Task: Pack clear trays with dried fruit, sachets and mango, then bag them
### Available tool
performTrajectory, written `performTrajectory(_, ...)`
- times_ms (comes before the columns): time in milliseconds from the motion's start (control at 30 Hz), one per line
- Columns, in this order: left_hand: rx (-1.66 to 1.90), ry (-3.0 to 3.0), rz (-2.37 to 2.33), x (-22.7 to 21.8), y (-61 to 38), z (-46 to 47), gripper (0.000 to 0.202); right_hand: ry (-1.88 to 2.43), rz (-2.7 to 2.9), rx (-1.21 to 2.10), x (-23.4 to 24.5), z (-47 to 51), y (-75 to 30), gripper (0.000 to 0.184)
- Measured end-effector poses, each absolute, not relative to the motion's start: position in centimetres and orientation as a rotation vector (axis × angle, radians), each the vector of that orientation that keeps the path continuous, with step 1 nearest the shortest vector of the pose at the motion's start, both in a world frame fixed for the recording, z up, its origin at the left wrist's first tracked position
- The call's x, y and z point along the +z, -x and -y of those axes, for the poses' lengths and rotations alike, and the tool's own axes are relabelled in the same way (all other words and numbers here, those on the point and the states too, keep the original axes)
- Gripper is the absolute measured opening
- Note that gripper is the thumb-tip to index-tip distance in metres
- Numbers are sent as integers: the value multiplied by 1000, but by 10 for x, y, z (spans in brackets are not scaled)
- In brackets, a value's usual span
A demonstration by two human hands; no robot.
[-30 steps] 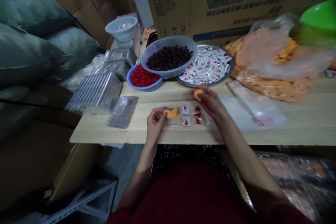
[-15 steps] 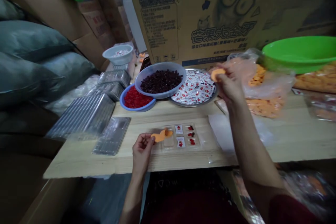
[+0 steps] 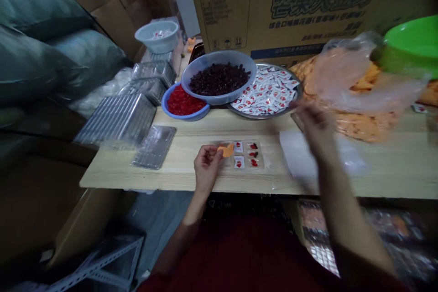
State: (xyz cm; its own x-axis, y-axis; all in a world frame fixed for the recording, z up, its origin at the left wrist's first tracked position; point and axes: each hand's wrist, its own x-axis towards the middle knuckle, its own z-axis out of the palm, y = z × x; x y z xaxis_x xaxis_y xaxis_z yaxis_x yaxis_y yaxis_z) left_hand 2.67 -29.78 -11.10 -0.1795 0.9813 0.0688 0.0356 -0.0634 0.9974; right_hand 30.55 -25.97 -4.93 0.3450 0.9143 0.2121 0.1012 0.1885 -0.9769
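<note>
My left hand [image 3: 207, 166] is closed, pinching a curved orange candy piece [image 3: 226, 150] over the left side of a clear plastic tray [image 3: 258, 143]. In that tray's compartments lie white printed sachets [image 3: 239, 162] and small red and dark candies [image 3: 253, 154]. My right hand [image 3: 318, 127] is above the table, to the right of the tray and near the white sheet [image 3: 296, 153]. Motion smears its fingers, so what they hold, if anything, cannot be made out.
Behind the tray stand a blue bowl of red candies [image 3: 165, 102], a bowl of dark candies [image 3: 222, 99] and a metal dish of sachets [image 3: 255, 115]. Clear trays [image 3: 116, 116] are stacked left. Bagged orange candies [image 3: 362, 125] and a green basin [image 3: 414, 43] sit right, before a large carton [image 3: 232, 4].
The view has shifted, with the table's things appearing higher. My right hand, which held up an orange piece by the sachet dish, has come lower toward me and is blurred. My left hand keeps its hold.
</note>
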Motion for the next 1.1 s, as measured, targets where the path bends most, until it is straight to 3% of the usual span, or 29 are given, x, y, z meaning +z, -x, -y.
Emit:
performTrajectory(133, 1353, -1640, -1349, -108, -40, 308, 13, 963, 820, 1607, -106, 300, -200, 40)
performTrajectory(267, 1124, -1816, -1135, -104, -34, 313, 20, 810, 486, 1710, -135, 310, -173, 38)
performTrajectory(433, 1133, -1756, -1320, -109, -11, 301, 31, 764, 467, 1838, -141, 304, -184, 45)
performTrajectory(500, 1027, -1842, -1293, -112, -4, 296, 36, 756, 486, 1860, -141, 302, -180, 50)
performTrajectory(633, 1025, -1856, -1302, -119, 8, 292, 27, 814, 553, 1855, -136, 303, -173, 55)
performTrajectory(733, 1044, -1778, -1399, -127, 18, 292, 25, 957, 661, 1674, -129, 309, -186, 55)
performTrajectory(933, 835, -1946, -1558, -149, 14, 299, 20, 1163, 901, 1308, -129, 328, -220, 29)
performTrajectory(1100, 798, -2187, -1766, -156, 1, 301, 18, 1229, 1027, 1213, -135, 340, -213, 20)
